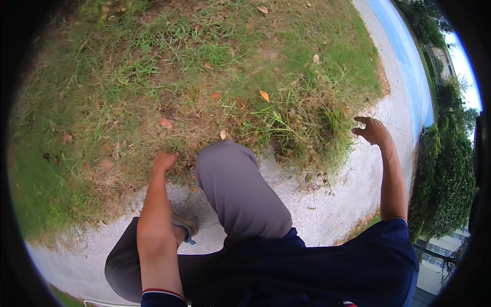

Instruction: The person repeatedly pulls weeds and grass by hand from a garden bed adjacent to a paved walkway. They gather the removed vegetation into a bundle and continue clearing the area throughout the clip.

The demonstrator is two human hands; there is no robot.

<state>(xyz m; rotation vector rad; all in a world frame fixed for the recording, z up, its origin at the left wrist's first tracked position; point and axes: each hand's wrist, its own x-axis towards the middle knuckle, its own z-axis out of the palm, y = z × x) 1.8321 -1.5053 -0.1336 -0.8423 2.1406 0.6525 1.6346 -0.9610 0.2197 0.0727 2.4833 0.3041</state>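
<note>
Your right hand [373, 133], fingers [362, 119] apart, was just right of the grass clump [312, 123] at the far edge of the pavement [330, 212], while your left hand [164, 160], finger state indeterminable, was at the dry grass [134, 146].

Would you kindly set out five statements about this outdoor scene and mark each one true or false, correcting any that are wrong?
1. The right hand is at the right side of the grass mound. True.
2. The left hand grips a metal trowel. False: no tool shows there; the hand is down by the dry grass.
3. An orange leaf lies to the left of the right hand. True.
4. The trouser leg between the hands is bright red. False: it is grey.
5. Pale paving borders the grassy ground. True.
</note>
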